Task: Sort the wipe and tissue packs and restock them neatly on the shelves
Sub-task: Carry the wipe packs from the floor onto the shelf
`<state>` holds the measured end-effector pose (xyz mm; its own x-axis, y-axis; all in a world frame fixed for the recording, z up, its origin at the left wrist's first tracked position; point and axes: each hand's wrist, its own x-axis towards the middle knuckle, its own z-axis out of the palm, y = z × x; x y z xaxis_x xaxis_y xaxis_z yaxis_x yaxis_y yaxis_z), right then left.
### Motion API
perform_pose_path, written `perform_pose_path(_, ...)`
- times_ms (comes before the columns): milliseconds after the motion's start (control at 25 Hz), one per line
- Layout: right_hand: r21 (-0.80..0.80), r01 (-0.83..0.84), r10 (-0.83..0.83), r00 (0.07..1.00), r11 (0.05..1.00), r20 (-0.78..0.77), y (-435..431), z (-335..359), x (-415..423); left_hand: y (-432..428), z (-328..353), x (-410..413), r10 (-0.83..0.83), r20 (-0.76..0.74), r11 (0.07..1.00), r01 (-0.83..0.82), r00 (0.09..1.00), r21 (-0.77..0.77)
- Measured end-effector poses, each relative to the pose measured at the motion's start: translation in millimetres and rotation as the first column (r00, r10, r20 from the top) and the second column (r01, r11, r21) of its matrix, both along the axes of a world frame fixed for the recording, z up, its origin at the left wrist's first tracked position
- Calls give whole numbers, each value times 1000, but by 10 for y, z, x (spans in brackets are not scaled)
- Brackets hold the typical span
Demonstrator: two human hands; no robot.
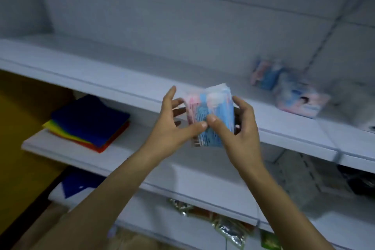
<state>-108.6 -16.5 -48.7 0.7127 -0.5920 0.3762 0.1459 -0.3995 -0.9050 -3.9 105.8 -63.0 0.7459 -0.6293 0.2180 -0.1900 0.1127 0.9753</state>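
3 pink-and-blue packs total. 1 is the held pack (211, 115), upright in the air just in front of the upper shelf (101, 75) edge. 2 more sit on the upper shelf, well right of the held one: rear pack (265, 76) near the back wall, front pack (300, 99) just beside it, closer to the shelf edge. Too blurred to tell if they touch.

2 hands, both clamped on the held pack.
- Left hand (174, 124): thumb pressed on the near face, fingers round the left edge, index sticking up free.
- Right hand (237, 128): thumb on the near face next to the left thumb, fingers curled round the right side.

Both forearms reach up from below the upper shelf.

1 multi-colour cloth stack (89, 122) sits one level below the upper shelf, left. Foil packets (229, 227) lower still, count unclear.
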Motion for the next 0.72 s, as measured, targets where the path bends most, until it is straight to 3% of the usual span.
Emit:
perform_pose_path(80,-364,187,-189,981,912,32,-438,46,-298,-384,80,-225,-54,34,998,54,998,-17)
perform_pose_path(160,-639,271,-263,958,720,110,-724,50,-479,-681,152,-441,-137,-65,990,135,988,-31)
perform_pose_path(240,-730,288,-242,955,619,171,-870,31,-564,-912,158,-571,-143,-98,990,141,985,-25)
perform_pose_path(360,-743,302,-223,952,596,208,-1045,-23,-520,-1168,156,-594,-84,-150,995,75,985,-64)
perform_pose_path(480,-833,333,-337,922,441,190,-1265,-80,-374,-1412,151,-397,-30,-248,996,9,968,-87)
perform_pose_path(560,-885,297,-406,903,358,139,-1429,-93,-172,-1584,114,-140,7,-156,1000,-7,988,-1)
perform_pose_path(720,-935,134,-360,933,328,8,-1798,-64,388,-1873,74,435,-42,292,941,-61,956,333)
